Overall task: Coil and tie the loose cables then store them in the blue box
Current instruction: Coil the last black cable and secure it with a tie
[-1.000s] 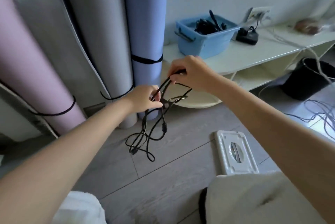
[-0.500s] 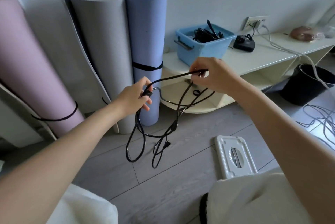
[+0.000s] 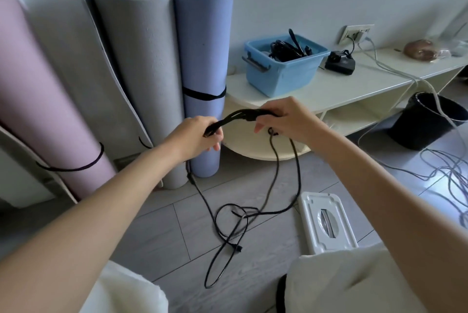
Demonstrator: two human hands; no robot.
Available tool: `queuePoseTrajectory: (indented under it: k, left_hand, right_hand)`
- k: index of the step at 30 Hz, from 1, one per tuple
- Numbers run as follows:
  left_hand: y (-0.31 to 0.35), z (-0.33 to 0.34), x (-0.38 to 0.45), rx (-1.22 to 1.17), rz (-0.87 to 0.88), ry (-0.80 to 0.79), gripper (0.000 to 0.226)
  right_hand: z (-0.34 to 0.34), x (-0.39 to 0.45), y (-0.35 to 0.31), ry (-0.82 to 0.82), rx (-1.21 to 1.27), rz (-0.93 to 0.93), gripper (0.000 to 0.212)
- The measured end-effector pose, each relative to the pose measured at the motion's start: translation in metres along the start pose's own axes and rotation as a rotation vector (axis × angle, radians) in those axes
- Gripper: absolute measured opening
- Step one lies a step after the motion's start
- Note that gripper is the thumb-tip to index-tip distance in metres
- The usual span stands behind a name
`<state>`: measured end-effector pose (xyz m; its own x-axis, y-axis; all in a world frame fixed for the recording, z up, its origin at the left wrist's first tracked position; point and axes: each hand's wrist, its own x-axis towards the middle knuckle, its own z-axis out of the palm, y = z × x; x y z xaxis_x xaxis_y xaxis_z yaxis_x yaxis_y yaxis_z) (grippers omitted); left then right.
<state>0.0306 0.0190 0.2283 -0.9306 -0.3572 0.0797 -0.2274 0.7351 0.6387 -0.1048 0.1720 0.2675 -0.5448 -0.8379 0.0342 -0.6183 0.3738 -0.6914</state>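
A black cable [image 3: 243, 116] is stretched as a bundle of several strands between my two hands in front of me. My left hand [image 3: 195, 136] grips one end of the bundle, and my right hand [image 3: 286, 117] grips the other end. From both hands loose lengths of the cable hang down and lie tangled on the grey floor [image 3: 238, 221]. The blue box [image 3: 281, 64] stands on a low white shelf [image 3: 354, 84] beyond my hands and holds several black cables.
Three rolled mats, pink [image 3: 38, 99], grey [image 3: 141, 72] and blue [image 3: 202, 64], lean on the wall at left. A black charger [image 3: 340, 60] sits by the box. A black bucket [image 3: 430, 120] and loose grey cables [image 3: 445, 168] lie at right. A white tissue box [image 3: 326, 224] is on the floor.
My hands have moved apart and pulled the cable strands into a straighter bundle between them. More of the cable has dropped to the floor.
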Motion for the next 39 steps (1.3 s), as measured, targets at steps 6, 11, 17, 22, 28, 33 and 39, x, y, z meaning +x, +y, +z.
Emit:
queuePoseTrajectory:
  k: [6, 11, 17, 22, 28, 33, 39]
  left_hand:
    - [-0.010, -0.004, -0.005, 0.024, -0.046, -0.022, 0.026]
    - [-0.022, -0.007, -0.005, 0.169, -0.120, -0.034, 0.026]
    - [-0.031, -0.013, -0.003, -0.255, -0.283, 0.136, 0.025]
    - [-0.016, -0.019, -0.004, -0.508, -0.219, 0.339, 0.037]
    - [0.011, -0.019, -0.007, -0.558, -0.133, 0.240, 0.035]
    - [0.031, -0.004, -0.009, -0.344, 0.043, -0.010, 0.023]
    - [0.034, -0.014, -0.011, -0.432, 0.053, 0.025, 0.020]
  right_hand:
    - [-0.002, -0.001, 0.006, -0.092, -0.202, 0.024, 0.018]
    - [-0.002, -0.002, 0.009, -0.170, -0.119, 0.047, 0.017]
    - [-0.008, 0.000, 0.013, -0.066, -0.119, 0.054, 0.016]
    - [-0.001, -0.006, 0.019, -0.331, -0.204, 0.169, 0.008]
    - [0.004, -0.006, 0.006, -0.239, -0.311, 0.152, 0.052]
    - [0.016, -0.006, -0.017, -0.232, 0.095, 0.055, 0.034]
    - [0.018, -0.003, -0.015, -0.197, 0.068, 0.057, 0.004]
